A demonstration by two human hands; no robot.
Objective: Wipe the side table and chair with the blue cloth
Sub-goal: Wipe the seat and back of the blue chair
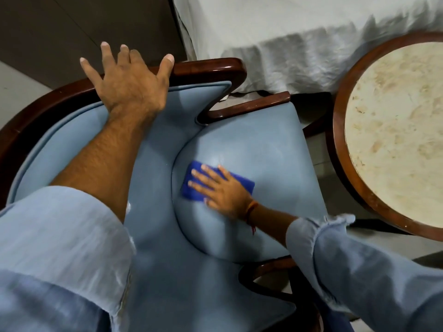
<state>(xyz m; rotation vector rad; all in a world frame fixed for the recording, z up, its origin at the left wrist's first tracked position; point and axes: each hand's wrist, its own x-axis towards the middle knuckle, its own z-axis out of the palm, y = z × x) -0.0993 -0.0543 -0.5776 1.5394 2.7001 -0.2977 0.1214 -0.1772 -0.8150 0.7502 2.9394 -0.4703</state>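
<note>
Much of the blue cloth (217,182) is being covered by the flat right hand (224,190), while the side table (393,133) is being cropped by the right edge.

You're in pale blue sleeves (60,248), both rolled up the forearm; thin orange-red thread band (250,212) on your right wrist.

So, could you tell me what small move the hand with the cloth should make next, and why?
Probably slide the right hand and blue cloth toward the seat's front edge: the cloth lies flat near the backrest, most of the seat cushion lies beyond it, and the left hand rests on the chair frame.
</note>
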